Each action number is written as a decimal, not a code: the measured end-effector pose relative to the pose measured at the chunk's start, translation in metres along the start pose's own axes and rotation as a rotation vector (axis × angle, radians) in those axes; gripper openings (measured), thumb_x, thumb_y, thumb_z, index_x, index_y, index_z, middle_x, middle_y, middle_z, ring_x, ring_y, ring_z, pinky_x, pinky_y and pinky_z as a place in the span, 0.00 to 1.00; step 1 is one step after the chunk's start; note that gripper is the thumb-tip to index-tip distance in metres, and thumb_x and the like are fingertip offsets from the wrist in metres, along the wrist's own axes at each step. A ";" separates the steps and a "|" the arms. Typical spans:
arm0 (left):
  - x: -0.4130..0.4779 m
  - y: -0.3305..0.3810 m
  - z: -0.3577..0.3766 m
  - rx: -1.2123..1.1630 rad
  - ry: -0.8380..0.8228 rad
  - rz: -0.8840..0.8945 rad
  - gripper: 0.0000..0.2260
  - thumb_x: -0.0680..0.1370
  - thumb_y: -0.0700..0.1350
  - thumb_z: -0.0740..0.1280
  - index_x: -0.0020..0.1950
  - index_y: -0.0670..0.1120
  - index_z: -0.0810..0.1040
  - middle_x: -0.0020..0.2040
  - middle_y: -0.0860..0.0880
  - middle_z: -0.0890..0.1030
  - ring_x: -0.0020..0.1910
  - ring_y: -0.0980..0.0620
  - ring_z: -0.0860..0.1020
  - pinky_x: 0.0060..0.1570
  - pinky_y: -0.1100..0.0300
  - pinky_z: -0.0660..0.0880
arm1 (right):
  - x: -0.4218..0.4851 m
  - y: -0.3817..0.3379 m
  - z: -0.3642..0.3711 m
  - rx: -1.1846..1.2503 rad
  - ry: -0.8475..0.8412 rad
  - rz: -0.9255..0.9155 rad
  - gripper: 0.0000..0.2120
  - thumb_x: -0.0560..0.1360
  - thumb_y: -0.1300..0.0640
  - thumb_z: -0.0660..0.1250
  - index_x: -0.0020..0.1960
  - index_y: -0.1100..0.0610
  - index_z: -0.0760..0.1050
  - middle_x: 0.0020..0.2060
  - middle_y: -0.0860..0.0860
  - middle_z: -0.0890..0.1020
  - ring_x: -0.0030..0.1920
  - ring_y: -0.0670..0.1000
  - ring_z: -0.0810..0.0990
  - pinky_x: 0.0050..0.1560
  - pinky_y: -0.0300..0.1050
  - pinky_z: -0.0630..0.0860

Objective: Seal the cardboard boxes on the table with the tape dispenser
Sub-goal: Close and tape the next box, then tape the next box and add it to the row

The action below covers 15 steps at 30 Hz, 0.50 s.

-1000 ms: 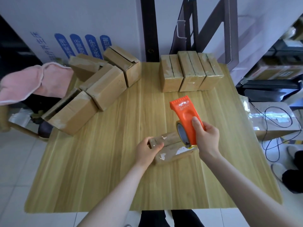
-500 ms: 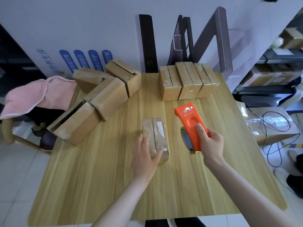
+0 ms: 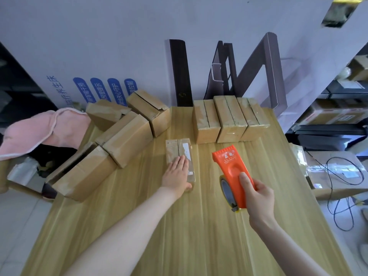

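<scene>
A small cardboard box (image 3: 180, 149) lies flat on the wooden table (image 3: 199, 236), its long side pointing away from me. My left hand (image 3: 176, 175) rests flat on its near end with straight fingers. To the right, above the table, my right hand (image 3: 256, 198) grips an orange tape dispenser (image 3: 231, 172) with a tape roll under it, its blade end pointing away. Three taped boxes (image 3: 229, 118) stand side by side at the back. Several more boxes (image 3: 119, 136) lie in a loose pile at the left.
A pink cloth (image 3: 43, 130) hangs over a chair at the left edge. Dark metal profiles (image 3: 229, 72) lean on the white wall behind the table. On the right floor stands a large box (image 3: 334, 176) with black cables across it, and shelves hold more boxes.
The small box has been turned lengthwise and pushed away from me toward the taped row. My left hand went from gripping it to lying flat on it. The dispenser came off the box to the right.
</scene>
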<state>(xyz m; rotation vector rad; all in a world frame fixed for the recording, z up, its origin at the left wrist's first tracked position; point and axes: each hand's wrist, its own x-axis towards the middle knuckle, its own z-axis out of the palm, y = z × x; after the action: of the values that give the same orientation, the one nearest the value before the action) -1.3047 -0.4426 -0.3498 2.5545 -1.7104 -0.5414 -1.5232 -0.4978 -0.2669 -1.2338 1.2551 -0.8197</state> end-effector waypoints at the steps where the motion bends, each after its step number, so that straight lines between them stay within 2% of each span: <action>1: 0.014 -0.001 -0.005 -0.023 -0.009 -0.003 0.42 0.77 0.53 0.66 0.78 0.41 0.40 0.79 0.45 0.40 0.77 0.47 0.39 0.75 0.53 0.40 | 0.008 -0.001 0.001 0.005 -0.012 0.012 0.18 0.76 0.50 0.70 0.36 0.63 0.78 0.24 0.59 0.79 0.19 0.60 0.76 0.18 0.45 0.73; 6: 0.088 -0.011 -0.031 -0.067 -0.017 -0.008 0.44 0.76 0.51 0.69 0.78 0.42 0.41 0.79 0.44 0.41 0.77 0.46 0.41 0.75 0.51 0.41 | 0.054 -0.005 0.011 0.014 -0.062 0.047 0.18 0.76 0.51 0.69 0.35 0.64 0.78 0.23 0.63 0.77 0.19 0.62 0.75 0.20 0.47 0.74; 11: 0.158 -0.020 -0.052 -0.064 -0.023 -0.032 0.45 0.74 0.50 0.71 0.79 0.43 0.43 0.79 0.46 0.42 0.77 0.47 0.41 0.72 0.55 0.39 | 0.094 -0.005 0.017 0.008 -0.092 0.053 0.17 0.77 0.53 0.69 0.35 0.64 0.77 0.21 0.63 0.76 0.18 0.60 0.74 0.19 0.45 0.73; 15: 0.198 -0.025 -0.063 -0.056 -0.032 -0.047 0.45 0.74 0.48 0.72 0.79 0.43 0.44 0.79 0.46 0.43 0.78 0.48 0.42 0.75 0.52 0.42 | 0.122 -0.006 0.022 0.003 -0.096 0.051 0.15 0.77 0.54 0.69 0.36 0.63 0.78 0.20 0.60 0.76 0.17 0.59 0.75 0.17 0.43 0.72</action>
<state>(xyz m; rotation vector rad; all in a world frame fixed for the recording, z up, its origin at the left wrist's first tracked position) -1.1960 -0.6219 -0.3495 2.5667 -1.6245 -0.6257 -1.4782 -0.6105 -0.2928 -1.2198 1.2029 -0.7173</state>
